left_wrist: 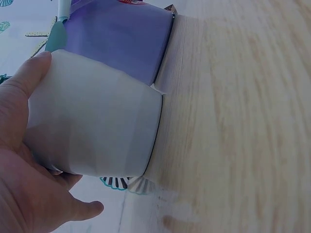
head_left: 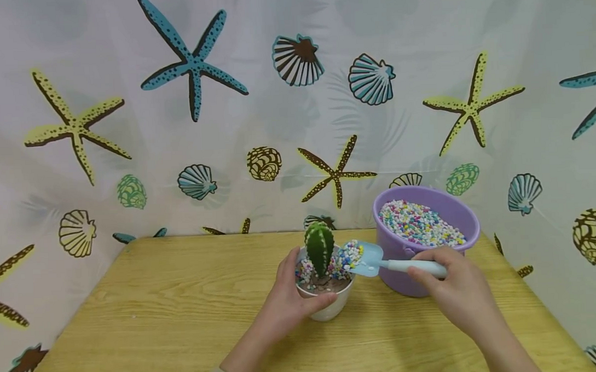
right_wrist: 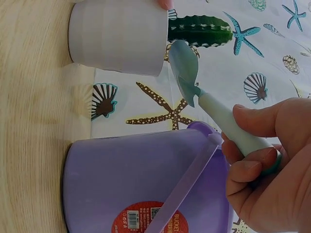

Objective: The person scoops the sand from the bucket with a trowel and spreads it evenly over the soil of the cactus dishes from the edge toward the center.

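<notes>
A green ribbed cactus point(head_left: 319, 249) stands in a white pot point(head_left: 328, 311) on the table. Brown soil and colourful pebbles point(head_left: 306, 270) lie around its base. My left hand point(head_left: 293, 295) grips the pot, thumb in front and fingers round the far left side. My right hand point(head_left: 454, 284) holds the pale handle of a small light-blue garden trowel point(head_left: 372, 258). The blade reaches over the pot's right rim, with a heap of colourful pebbles point(head_left: 351, 253) at its tip beside the cactus. In the left wrist view, the white pot point(left_wrist: 97, 116) hides the cactus.
A purple bucket point(head_left: 396, 267) of multicoloured pebbles point(head_left: 420, 223) stands right of the pot, close behind the trowel handle. Its handle point(right_wrist: 187, 187) hangs down the side across a red label. A curtain point(head_left: 256, 116) printed with starfish and shells rises behind the wooden table point(head_left: 174, 311).
</notes>
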Tool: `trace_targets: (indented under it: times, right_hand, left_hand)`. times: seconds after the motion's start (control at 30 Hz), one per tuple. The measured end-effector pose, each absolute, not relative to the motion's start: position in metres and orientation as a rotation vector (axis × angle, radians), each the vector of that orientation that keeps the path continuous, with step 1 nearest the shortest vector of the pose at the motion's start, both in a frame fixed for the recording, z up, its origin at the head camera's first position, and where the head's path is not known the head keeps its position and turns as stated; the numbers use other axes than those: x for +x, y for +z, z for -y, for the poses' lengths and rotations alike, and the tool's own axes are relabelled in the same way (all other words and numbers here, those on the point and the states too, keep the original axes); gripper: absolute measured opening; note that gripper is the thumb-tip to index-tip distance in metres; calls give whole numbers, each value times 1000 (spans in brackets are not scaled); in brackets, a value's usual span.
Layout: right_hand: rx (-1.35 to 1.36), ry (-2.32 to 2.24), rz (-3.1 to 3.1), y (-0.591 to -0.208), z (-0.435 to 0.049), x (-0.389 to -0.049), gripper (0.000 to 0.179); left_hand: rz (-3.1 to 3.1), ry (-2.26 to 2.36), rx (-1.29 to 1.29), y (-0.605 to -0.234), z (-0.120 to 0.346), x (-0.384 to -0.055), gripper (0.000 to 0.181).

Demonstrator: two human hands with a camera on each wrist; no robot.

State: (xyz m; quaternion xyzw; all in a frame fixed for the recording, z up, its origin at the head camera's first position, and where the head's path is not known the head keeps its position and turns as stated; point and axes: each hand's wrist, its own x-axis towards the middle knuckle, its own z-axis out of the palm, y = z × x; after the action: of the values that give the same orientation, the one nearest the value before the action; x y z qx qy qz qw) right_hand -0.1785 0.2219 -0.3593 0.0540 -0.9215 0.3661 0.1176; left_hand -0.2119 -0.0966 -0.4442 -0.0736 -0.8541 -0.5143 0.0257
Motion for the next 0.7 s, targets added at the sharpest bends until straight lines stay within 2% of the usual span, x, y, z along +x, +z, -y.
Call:
trace_targets:
  times: [0.43, 0.7]
  right_hand:
    - [206, 971, 2680, -365, -215, -182, 25]
    - [223, 918, 2655, -367, -211, -183, 22]
  left_hand:
    - [2618, -1585, -202, -442, 95, -209, 129]
    - [2628, -1769, -229, -437, 106, -208, 131]
